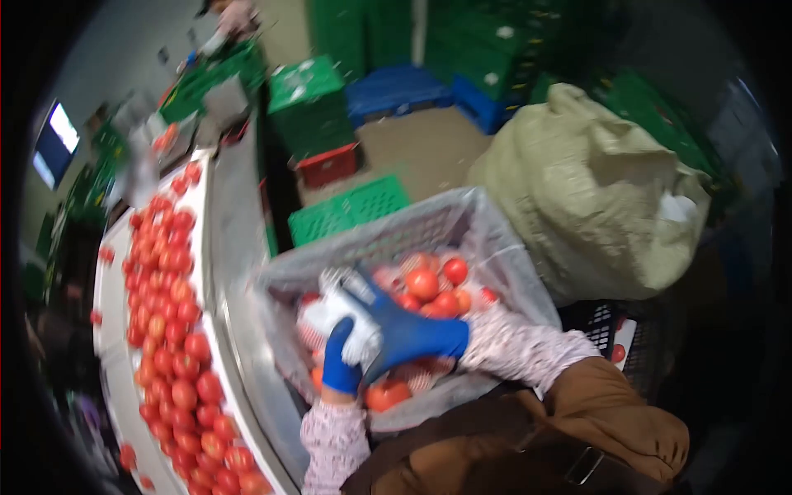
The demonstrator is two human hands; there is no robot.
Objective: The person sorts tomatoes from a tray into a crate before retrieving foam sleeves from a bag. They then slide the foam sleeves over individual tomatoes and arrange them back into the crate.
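White labels [503, 33] sit on the far green crates, but they are too blurred to read.

A lined grey crate [396, 227] stands in the middle of the scene, just in front of the person, holding red tomatoes [422, 283], some of them in white netting. To the left a long white belt [115, 379] runs from near to far, packed with loose tomatoes [169, 313], and a bright screen [56, 140] glows at the far left. To the right a big beige sack [594, 198] bulges against the crate's side. Beyond the crate a green crate [351, 208] lies on the floor, with a red crate [327, 165], a green stack [307, 99] and blue crates [396, 87] farther off. Another person [235, 15] stands at the far end of the belt, too blurred to make out.

Both hands wear blue gloves and meet over the near left part of the grey crate, above the tomatoes. The left hand [338, 363] comes up from below, its fingers curled tight round the lower edge of a white foam wrap [351, 318]. The right hand [404, 330] reaches in from the right, its fingers partly spread and folded over the top and side of the same foam wrap. What the wrap encloses is hidden by the gloves.
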